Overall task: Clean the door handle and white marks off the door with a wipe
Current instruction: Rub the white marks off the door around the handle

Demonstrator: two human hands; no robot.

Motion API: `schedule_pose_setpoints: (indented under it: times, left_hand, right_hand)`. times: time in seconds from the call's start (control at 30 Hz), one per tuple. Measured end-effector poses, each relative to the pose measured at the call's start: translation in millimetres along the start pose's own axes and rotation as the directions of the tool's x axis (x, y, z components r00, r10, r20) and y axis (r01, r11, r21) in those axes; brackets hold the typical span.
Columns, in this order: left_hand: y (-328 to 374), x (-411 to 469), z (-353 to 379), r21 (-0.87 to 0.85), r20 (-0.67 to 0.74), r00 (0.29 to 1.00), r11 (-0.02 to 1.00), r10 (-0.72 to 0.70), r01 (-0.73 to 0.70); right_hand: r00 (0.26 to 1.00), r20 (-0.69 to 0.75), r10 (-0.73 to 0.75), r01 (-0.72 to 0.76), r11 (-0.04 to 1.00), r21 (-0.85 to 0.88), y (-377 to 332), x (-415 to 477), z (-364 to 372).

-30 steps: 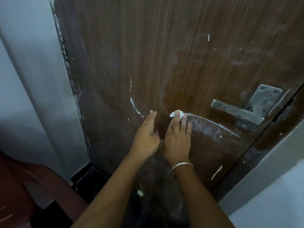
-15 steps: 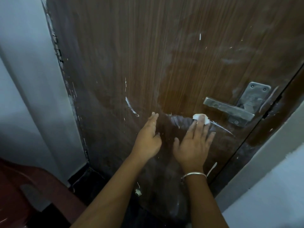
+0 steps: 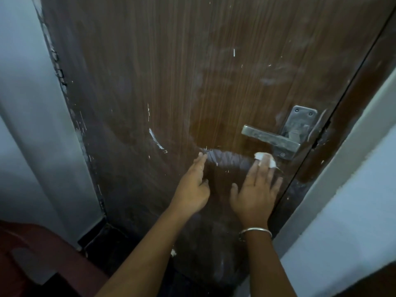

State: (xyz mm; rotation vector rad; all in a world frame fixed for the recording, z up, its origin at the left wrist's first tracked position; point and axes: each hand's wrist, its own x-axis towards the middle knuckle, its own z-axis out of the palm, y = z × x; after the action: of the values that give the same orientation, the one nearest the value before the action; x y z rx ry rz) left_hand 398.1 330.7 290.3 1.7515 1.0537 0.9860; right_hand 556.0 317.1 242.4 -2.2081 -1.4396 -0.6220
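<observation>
Fingertips (image 3: 264,160) of my right hand (image 3: 256,189) lie flat and slightly spread against the door, pressing a small crumpled white wipe (image 3: 260,156) onto the surface; the wipe shows above and beside the fingers, just below the lever. My left hand (image 3: 194,185) rests palm-down on the same surface, fingers extended and close together, holding nothing, its tips touching the left end of a pale smeared arc (image 3: 225,158) that runs between the two hands. I see a thin silver metal bangle (image 3: 255,231) around the right wrist. Up and to the right, the dull grey metal lever handle (image 3: 271,140) projects leftward from its rectangular backplate (image 3: 300,123). Left of the hands, a curved white paint streak (image 3: 155,139) marks the dark brown wood-grain door (image 3: 171,71), and smaller white flecks scatter higher up. A dark red moulded plastic chair (image 3: 38,260) occupies the lower left corner, beside the pale grey wall (image 3: 25,125).
</observation>
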Motion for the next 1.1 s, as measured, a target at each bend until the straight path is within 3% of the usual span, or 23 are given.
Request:
schedule_pose_setpoints:
  times: [0.13, 0.33, 0.57, 0.77, 1.1]
  left_hand:
    - [2, -4, 2, -0.020, -0.007, 1.000, 1.000, -0.001, 0.001]
    - [7, -6, 15, -0.032, 0.007, 1.000, 0.999, 0.016, -0.016]
    - [4, -8, 29, -0.075, 0.031, 1.000, 0.997, -0.004, 0.007]
    - [2, -8, 25, -0.073, 0.013, 1.000, 0.997, 0.006, -0.005]
    - [32, -7, 36, -0.057, 0.077, 0.987, 0.989, 0.138, -0.134]
  right_hand:
    - [0.981, -0.049, 0.187, -0.180, 0.976, 0.126, 22, -6, -6]
    - [0.985, -0.051, 0.166, -0.151, 0.963, 0.222, 24, -9, -12]
    - [0.994, 0.081, -0.075, 0.066, 0.992, 0.105, 6, -7, -8]
    - [0.994, -0.025, 0.104, -0.098, 0.979, 0.177, 23, -8, -17]
    - [0.983, -0.132, 0.126, -0.078, 0.944, 0.320, 40, 3, -45]
